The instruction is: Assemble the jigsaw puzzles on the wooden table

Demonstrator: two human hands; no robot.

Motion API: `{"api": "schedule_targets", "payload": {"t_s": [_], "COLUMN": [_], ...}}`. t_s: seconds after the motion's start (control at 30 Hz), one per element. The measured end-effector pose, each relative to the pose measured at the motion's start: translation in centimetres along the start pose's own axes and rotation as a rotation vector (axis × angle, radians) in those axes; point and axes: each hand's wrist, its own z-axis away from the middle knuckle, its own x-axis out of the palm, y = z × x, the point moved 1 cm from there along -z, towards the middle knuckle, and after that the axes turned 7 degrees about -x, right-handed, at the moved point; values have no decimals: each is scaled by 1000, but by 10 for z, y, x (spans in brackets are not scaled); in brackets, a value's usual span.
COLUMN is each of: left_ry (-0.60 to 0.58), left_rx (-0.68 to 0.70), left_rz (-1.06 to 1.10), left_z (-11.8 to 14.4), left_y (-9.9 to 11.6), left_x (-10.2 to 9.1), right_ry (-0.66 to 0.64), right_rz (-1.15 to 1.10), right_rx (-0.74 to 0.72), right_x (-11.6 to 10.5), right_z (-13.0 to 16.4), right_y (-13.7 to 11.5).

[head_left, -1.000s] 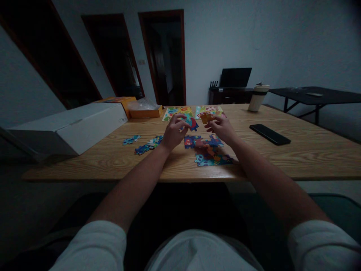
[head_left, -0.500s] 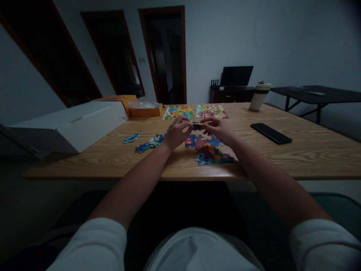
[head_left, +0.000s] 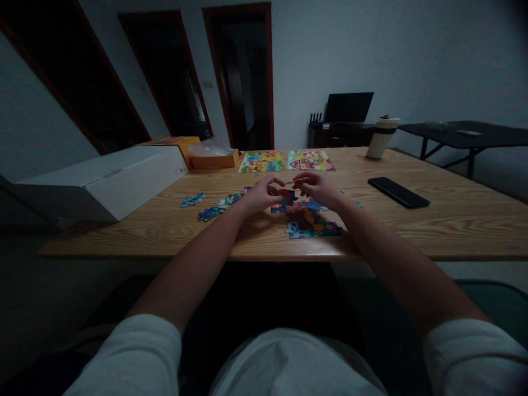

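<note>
Fig.: seated person at wooden desk [head_left: 412, 231], both forearms extended, dim light. Nearest the front edge lies the joined puzzle section [head_left: 311, 224], flat on the desk. Just beyond it the left hand [head_left: 260, 195] and right hand [head_left: 319, 190] meet over a red-and-blue puzzle piece [head_left: 286, 196], which sits between the two sets of fingertips, at or just above the far edge of the joined section.

Technique (judgement): keep the piece flat, align tabs w/ the neighbouring edge, press straight down w/ light force; steady the joined section so it does not slide.

Grip: left hand narrow, thumb and fingers pinched on the piece's left side. Right hand fingers curled close, tips at the piece's right side; whether they clamp it or only touch cannot be told in this light.

Left of hands: loose blue pieces [head_left: 216, 208], apart from the hands. Right: black phone [head_left: 398, 192]. Farther: white box [head_left: 111, 179], orange box [head_left: 214, 160], two finished puzzle boards [head_left: 286, 161], lidded cup [head_left: 381, 137] at far edge.
</note>
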Motion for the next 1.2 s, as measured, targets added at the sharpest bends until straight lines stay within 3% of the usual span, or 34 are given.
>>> {"api": "schedule_targets", "payload": {"t_s": [0.2, 0.3, 0.43, 0.67, 0.8, 0.97, 1.2], "left_ry": [39, 19, -127, -227, -320, -252, -93], "left_rx": [-82, -173, -264, 67, 74, 0, 50], "left_rz": [-511, -550, -579, -637, -649, -570, -596], "left_z": [25, 45, 69, 78, 75, 77, 80], "left_y": [13, 12, 13, 18, 14, 11, 15], "left_x": [-4, -5, -9, -21, -20, -17, -15], "right_ry": [49, 35, 10, 11, -15, -18, -23], "right_rz": [147, 275, 393, 437, 457, 464, 471], "right_rx": [-14, -62, -122, -127, -105, -116, -117], "right_x": [-6, -8, -10, -12, -14, -13, -13], "right_z": [-3, -1, 1, 1, 1, 2, 3], "right_y": [4, 4, 5, 9, 9, 9, 8]}}
